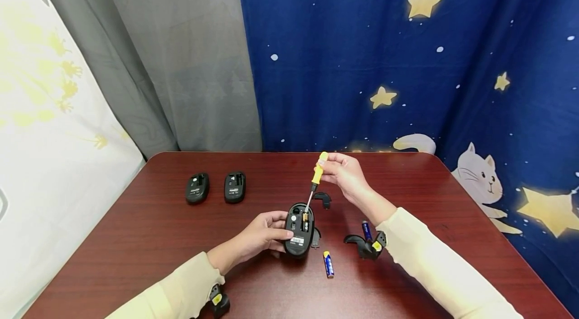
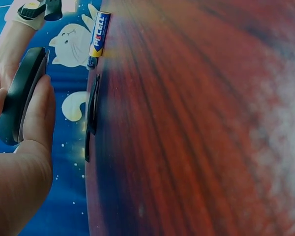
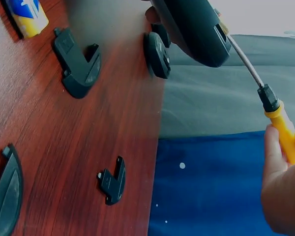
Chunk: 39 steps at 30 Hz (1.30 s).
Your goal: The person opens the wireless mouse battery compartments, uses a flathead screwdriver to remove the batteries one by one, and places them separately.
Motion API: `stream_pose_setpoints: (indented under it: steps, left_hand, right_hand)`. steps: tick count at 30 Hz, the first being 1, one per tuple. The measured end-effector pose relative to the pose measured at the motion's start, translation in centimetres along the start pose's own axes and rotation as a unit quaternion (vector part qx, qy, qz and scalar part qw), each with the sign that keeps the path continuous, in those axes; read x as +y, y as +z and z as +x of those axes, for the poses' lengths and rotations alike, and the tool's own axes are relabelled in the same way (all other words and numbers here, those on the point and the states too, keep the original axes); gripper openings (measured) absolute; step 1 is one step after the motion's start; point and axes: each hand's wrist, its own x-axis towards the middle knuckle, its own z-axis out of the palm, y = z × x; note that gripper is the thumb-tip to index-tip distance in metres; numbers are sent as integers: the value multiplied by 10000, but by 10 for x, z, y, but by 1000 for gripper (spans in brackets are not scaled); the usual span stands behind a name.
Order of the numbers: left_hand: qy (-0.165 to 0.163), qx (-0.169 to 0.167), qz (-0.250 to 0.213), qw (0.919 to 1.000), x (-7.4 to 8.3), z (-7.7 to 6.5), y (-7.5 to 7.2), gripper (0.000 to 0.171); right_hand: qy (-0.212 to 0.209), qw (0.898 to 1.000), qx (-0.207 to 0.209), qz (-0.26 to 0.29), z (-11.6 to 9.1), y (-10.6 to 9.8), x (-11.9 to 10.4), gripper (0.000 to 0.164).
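Note:
My left hand [image 1: 262,233] grips a black computer mouse [image 1: 296,247], which is tilted with its underside up and its battery compartment uncovered. A gold-and-black battery [image 1: 305,222] lies in that compartment. My right hand [image 1: 347,176] pinches the yellow handle of a screwdriver [image 1: 318,172]. The screwdriver's metal tip reaches the upper end of the battery; whether it touches is too small to tell. In the left wrist view the mouse [image 2: 22,98] appears edge-on between thumb and fingers. From the right wrist, the screwdriver shaft [image 3: 246,61] runs into the mouse's open compartment.
Two more black mice [image 1: 197,188] [image 1: 234,187] lie underside up at the back left. Loose black battery covers [image 3: 78,66] [image 3: 113,182] [image 3: 7,191] lie around the held mouse. A blue-and-yellow battery [image 1: 328,264] lies in front, and another blue battery [image 1: 366,230] is near the right sleeve.

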Motion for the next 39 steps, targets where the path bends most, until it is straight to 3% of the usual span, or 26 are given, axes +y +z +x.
stream_pose_setpoints:
  steps: [12, 27, 31, 39]
  left_hand:
    - [-15, 8, -33, 10000, -1, 0, -1, 53]
    - [-43, 5, 19, 10000, -2, -1, -2, 50]
    - [-27, -17, 34, 10000, -3, -1, -3, 51]
    - [-1, -154, 49, 9999, -3, -2, -1, 50]
  right_hand:
    - [-1205, 9902, -667, -232, -11, 0, -2, 19]
    - [-1780, 9732, -1245, -758, -17, 3, -3, 20]
    - [-1573, 9785, -1063, -808, -13, 6, -4, 23]
    - [-527, 9961, -454, -539, -3, 3, 2, 23]
